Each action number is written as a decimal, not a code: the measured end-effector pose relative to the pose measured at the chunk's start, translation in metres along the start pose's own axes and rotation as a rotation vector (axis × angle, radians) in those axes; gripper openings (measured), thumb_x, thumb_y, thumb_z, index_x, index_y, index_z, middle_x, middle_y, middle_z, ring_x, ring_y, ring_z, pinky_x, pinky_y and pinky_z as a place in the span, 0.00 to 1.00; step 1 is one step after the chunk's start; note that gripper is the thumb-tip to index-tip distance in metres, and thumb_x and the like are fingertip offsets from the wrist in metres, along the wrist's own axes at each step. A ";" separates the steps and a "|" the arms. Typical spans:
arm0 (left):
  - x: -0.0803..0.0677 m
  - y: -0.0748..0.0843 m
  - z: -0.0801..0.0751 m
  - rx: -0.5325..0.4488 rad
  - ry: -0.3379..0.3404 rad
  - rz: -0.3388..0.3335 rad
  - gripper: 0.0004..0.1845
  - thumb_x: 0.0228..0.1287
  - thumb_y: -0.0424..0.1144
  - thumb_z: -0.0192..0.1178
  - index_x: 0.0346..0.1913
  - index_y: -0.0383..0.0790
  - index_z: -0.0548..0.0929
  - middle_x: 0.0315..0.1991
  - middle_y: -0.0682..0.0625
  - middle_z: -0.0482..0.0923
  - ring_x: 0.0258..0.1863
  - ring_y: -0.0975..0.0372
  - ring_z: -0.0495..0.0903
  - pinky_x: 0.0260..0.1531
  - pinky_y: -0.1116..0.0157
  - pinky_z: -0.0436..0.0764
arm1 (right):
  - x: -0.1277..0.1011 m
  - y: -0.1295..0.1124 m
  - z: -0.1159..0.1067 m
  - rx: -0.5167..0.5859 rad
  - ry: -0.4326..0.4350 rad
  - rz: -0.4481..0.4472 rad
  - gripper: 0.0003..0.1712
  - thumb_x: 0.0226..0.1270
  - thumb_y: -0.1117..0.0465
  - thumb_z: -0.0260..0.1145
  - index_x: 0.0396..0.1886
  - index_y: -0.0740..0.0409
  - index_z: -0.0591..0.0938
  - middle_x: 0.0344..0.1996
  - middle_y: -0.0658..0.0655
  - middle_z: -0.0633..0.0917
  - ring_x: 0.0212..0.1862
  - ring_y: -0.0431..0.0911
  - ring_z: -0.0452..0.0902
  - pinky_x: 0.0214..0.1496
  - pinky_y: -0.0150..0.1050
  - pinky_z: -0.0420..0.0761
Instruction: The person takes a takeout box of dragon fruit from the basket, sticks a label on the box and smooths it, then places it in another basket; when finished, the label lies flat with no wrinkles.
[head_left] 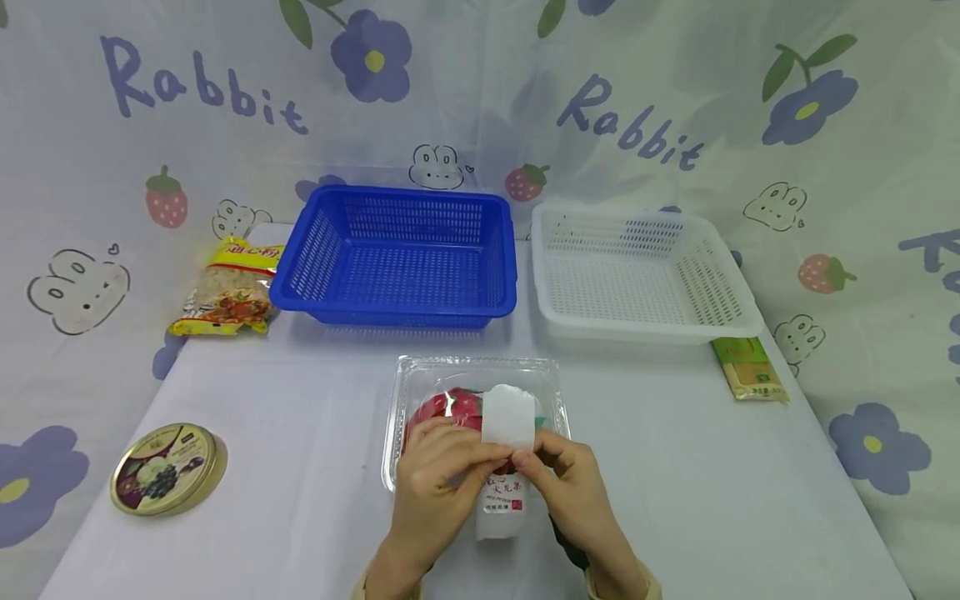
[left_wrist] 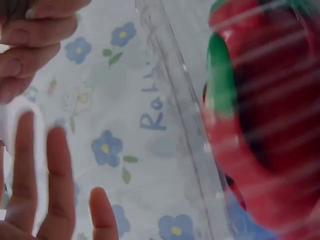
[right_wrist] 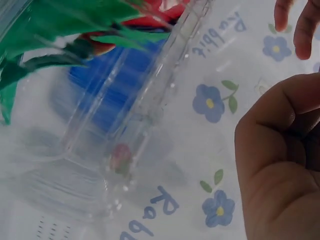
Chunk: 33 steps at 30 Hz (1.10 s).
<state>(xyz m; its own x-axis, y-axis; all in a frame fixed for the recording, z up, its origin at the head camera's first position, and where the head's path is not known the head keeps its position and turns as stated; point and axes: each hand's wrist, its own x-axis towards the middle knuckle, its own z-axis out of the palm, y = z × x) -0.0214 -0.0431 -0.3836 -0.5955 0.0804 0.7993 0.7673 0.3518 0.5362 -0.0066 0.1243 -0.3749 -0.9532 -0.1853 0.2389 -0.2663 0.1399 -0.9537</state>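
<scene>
Head: hands [head_left: 487,467] pinch label [head_left: 507,417] | wrists: red fruit [left_wrist: 265,125] close-up only

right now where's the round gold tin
In the head view the round gold tin lies flat near the table's front left edge, left of the clear plastic box both hands work on, and in front of the yellow snack packet.

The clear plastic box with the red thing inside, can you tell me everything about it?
The clear plastic box is a see-through, lidded container with rounded corners, lying flat on the table near its front edge. Inside is a red fruit with green leafy parts. A white paper label crosses its top and hangs down the front. The left hand and right hand pinch the label.
</scene>
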 end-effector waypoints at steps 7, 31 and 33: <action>0.000 0.001 0.001 -0.010 0.001 0.012 0.07 0.60 0.44 0.66 0.29 0.46 0.90 0.46 0.42 0.81 0.52 0.51 0.74 0.63 0.65 0.67 | 0.001 0.001 -0.003 0.133 -0.008 -0.048 0.08 0.69 0.75 0.55 0.32 0.71 0.79 0.30 0.41 0.80 0.31 0.33 0.74 0.30 0.31 0.79; 0.006 0.000 0.006 -0.209 -0.058 0.328 0.16 0.61 0.27 0.58 0.24 0.50 0.88 0.27 0.55 0.78 0.39 0.57 0.75 0.43 0.64 0.75 | 0.003 0.043 -0.089 0.014 0.535 0.486 0.05 0.68 0.65 0.63 0.33 0.63 0.79 0.18 0.44 0.79 0.23 0.35 0.75 0.31 0.27 0.79; 0.005 -0.001 0.005 -0.216 -0.061 0.317 0.15 0.62 0.28 0.59 0.24 0.49 0.88 0.27 0.55 0.78 0.39 0.58 0.75 0.42 0.65 0.74 | 0.000 0.055 -0.103 -0.053 0.447 0.559 0.08 0.70 0.62 0.62 0.37 0.64 0.78 0.19 0.43 0.79 0.25 0.34 0.75 0.32 0.27 0.78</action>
<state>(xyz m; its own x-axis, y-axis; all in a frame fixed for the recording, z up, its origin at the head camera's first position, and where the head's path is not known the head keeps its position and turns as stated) -0.0260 -0.0384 -0.3813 -0.3286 0.2116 0.9204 0.9442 0.0965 0.3149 -0.0363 0.2319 -0.4084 -0.9134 0.3424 -0.2203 0.2836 0.1469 -0.9476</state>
